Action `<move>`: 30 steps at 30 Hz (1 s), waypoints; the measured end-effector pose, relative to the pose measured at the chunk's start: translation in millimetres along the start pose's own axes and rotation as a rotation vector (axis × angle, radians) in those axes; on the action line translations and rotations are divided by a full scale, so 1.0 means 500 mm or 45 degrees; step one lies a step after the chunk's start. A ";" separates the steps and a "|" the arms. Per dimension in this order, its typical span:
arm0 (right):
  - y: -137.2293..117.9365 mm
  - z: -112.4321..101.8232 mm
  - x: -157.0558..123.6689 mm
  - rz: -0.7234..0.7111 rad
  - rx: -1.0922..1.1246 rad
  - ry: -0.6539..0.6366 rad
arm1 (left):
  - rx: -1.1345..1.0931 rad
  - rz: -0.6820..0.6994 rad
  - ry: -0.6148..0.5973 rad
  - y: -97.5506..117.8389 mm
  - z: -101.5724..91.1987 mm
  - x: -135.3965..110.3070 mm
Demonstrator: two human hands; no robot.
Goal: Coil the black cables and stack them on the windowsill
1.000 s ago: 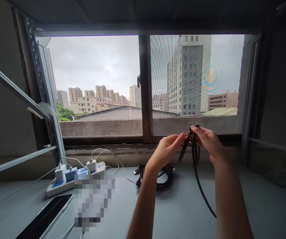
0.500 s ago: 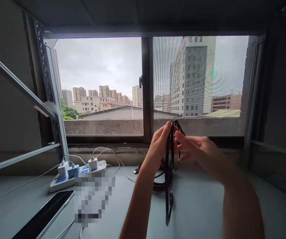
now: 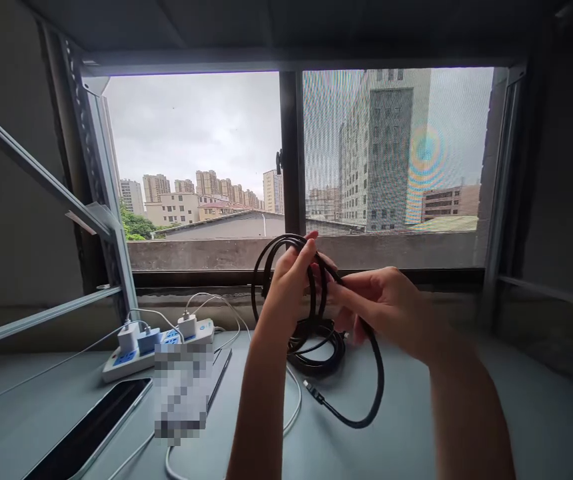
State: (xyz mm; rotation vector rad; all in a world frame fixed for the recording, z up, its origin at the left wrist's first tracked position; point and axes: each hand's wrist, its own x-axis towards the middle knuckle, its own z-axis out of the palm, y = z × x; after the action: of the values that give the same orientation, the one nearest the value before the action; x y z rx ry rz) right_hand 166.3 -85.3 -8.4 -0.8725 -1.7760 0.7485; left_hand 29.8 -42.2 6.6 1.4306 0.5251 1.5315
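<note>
My left hand [image 3: 289, 283] is raised in front of the window and grips a coil of black cable [image 3: 271, 260] at the top of its loops. My right hand [image 3: 384, 307] is closed on the same cable just to the right. From it the loose end hangs in a curve [image 3: 374, 400] and ends in a plug [image 3: 312, 390] just above the table. A second coiled black cable [image 3: 319, 350] lies on the grey table behind my hands.
A white power strip [image 3: 159, 340] with several chargers and white wires sits at the left. A dark phone [image 3: 91, 430] lies at the front left, beside a blurred patch. The window sill runs across the back. A metal rack frame [image 3: 101, 220] stands at the left.
My hands have shifted left, and the cable bundle now opens into round loops. The right hand, open half a second ago, has closed on the cable, and the loose end swings lower right.
</note>
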 end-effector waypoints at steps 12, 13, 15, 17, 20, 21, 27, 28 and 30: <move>0.022 0.000 0.036 -0.062 0.299 0.638 | 0.122 -0.222 -0.095 0.057 -0.076 -0.027; 0.029 -0.010 0.039 -0.064 0.315 0.699 | 0.141 -0.214 -0.069 0.062 -0.090 -0.028; 0.043 -0.032 0.041 -0.055 0.328 0.805 | 0.177 -0.147 0.050 0.072 -0.117 -0.030; 0.055 -0.054 0.040 -0.034 0.309 0.911 | 0.170 -0.032 0.229 0.079 -0.139 -0.029; 0.064 -0.080 0.034 -0.018 0.302 1.037 | 0.026 0.242 0.516 0.079 -0.156 -0.022; 0.064 -0.085 0.032 -0.024 0.319 1.061 | -0.028 0.334 0.597 0.077 -0.158 -0.018; 0.047 -0.084 0.025 -0.123 0.443 1.209 | 0.019 0.317 0.824 0.053 -0.157 0.005; 0.044 -0.081 0.024 -0.150 0.450 1.234 | 0.039 0.242 0.809 0.049 -0.156 0.008; 0.039 -0.076 0.024 -0.206 0.468 1.290 | 0.067 0.099 0.746 0.040 -0.153 0.015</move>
State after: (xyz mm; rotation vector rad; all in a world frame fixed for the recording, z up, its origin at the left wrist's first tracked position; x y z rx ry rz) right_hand 203.3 -60.9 -5.7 -0.6591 -0.7613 0.3791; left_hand -47.5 -23.4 9.4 1.0326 0.8676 2.0179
